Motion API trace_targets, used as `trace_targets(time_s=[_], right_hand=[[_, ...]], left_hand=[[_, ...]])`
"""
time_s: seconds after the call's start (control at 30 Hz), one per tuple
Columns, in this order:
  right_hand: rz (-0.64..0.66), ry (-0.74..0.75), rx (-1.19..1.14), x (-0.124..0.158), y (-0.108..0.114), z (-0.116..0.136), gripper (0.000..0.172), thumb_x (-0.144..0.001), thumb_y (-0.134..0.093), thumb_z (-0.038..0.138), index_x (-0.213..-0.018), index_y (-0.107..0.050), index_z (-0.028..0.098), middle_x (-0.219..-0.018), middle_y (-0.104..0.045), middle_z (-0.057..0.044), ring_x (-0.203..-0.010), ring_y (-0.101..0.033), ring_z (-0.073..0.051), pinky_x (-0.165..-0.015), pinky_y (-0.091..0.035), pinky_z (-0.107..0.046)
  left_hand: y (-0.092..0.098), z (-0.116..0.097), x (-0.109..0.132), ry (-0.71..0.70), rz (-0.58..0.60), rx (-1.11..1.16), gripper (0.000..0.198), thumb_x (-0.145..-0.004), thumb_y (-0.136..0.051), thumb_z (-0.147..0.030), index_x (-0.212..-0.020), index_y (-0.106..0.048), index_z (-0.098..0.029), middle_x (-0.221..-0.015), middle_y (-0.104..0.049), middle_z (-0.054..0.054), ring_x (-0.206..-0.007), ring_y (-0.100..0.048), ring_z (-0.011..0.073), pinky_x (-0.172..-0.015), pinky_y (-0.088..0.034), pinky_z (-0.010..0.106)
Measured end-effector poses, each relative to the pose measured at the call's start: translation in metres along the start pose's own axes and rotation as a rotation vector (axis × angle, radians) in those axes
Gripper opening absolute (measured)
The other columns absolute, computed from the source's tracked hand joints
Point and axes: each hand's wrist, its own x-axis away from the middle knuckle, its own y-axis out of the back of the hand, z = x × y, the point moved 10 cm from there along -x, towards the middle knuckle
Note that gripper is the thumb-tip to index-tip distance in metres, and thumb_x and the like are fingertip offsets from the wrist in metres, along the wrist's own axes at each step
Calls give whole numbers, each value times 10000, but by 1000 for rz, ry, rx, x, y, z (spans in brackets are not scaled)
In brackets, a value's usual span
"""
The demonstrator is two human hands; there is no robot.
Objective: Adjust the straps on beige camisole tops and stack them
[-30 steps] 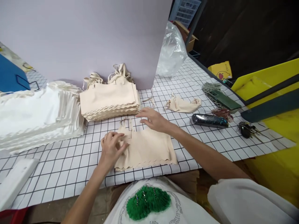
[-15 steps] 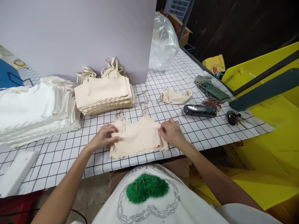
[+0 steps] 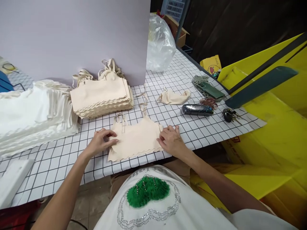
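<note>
A cream camisole top with thin straps and a wavy lower hem lies flat at the table's front edge, straps pointing away from me. My left hand rests at its left side, thumb and forefinger apart on the fabric. At the right side edge, my right hand has its fingers curled in and closed on the cloth. Behind the top sits a neat stack of cream camisoles, straps bunched at the back. A taller pile of white garments stands to its left.
On the checked tablecloth to the right lie a crumpled cream cloth, a dark patterned case, a green phone and keys. A pale panel rises behind the stacks, beside a clear plastic bag.
The top's right edge now lies more evenly, its lower layer no longer sticking out there. My left thumb and forefinger have eased off the left fold. The view has shifted slightly.
</note>
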Motion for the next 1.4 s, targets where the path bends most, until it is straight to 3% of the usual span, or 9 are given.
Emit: trace_targets(time_s=[0.13, 0.23, 0.33, 0.43, 0.6, 0.73, 0.9, 1.1, 1.4], right_hand=[[16, -55, -16, 2, -3, -5, 225, -864, -518, 115, -648, -532, 176, -709, -623, -61, -841, -504, -244, -896, -348, -492], [-22, -94, -14, 10, 3, -11, 221, -886, -529, 152, -668, -553, 177, -694, -616, -54, -789, -523, -234, -879, -375, -478], [-116, -12, -39, 20, 16, 0, 202, -970, -539, 305, -966, -672, 153, -985, -705, -128, -959, -603, -286, -999, -371, -561], [-81, 214, -99, 29, 19, 24, 339, -1016, -492, 388, -1208, -657, 164, -1210, -694, -163, -1174, -601, -311, -1122, -289, -633], [-97, 255, -117, 34, 29, 21, 299, -1033, -468, 315, -1068, -715, 151, -1066, -742, -127, -1009, -672, -254, -1146, -263, -645], [-8, 547, -148, 48, 22, 42, 299, -1031, -471, 336, -1045, -714, 162, -1046, -736, -103, -991, -663, -233, -1140, -304, -613], [-203, 279, -152, 36, 55, 1, 409, -1041, -395, 228, -700, -614, 174, -606, -574, -10, -570, -483, -144, -1001, -463, -456], [-222, 142, -187, -10, 50, -21, 220, -1017, -486, 253, -942, -667, 154, -850, -704, -78, -766, -608, -193, -834, -441, -374], [-76, -129, -227, -133, -13, -43, 147, -902, -660, 309, -885, -710, 172, -962, -697, -103, -1023, -546, -289, -966, -377, -504]], left_hand=[[-4, 0, -7, -27, 42, 3, 387, -795, -702, -617, -818, -721, -231, -841, -713, 52, -801, -604, 234, -784, -444, 359], [1, -2, -6, -24, -82, -102, 372, -818, -698, -583, -930, -718, -229, -870, -694, 60, -823, -622, 257, -849, -462, 425], [4, -28, 12, -123, -301, -199, 347, -896, -644, -502, -1104, -683, -227, -1065, -669, 110, -1019, -630, 312, -948, -461, 509], [-19, -65, 42, -327, -306, -211, 388, -973, -580, -366, -1348, -554, -267, -1394, -552, 141, -1319, -523, 327, -1078, -430, 521], [-52, -83, 73, -441, -185, -289, 606, -1013, -529, -292, -1568, -285, -306, -1580, -419, 135, -1521, -302, 319, -1191, -334, 559], [-69, -75, 75, -426, -73, -404, 689, -1034, -477, -383, -1628, -148, -269, -1649, -320, 132, -1555, -200, 322, -1224, -267, 573], [-66, -77, 72, -435, -80, -353, 594, -1034, -478, -386, -1586, -301, -254, -1635, -353, 121, -1553, -213, 314, -1231, -259, 578], [-36, -89, 16, -368, -245, -31, 273, -988, -558, -353, -1206, -681, -244, -1377, -640, 112, -1330, -556, 299, -1077, -488, 519], [-51, -66, -101, 13, -113, 448, 266, -793, -683, -339, -966, -767, -154, -996, -770, 122, -848, -716, 238, -770, -589, 361]])
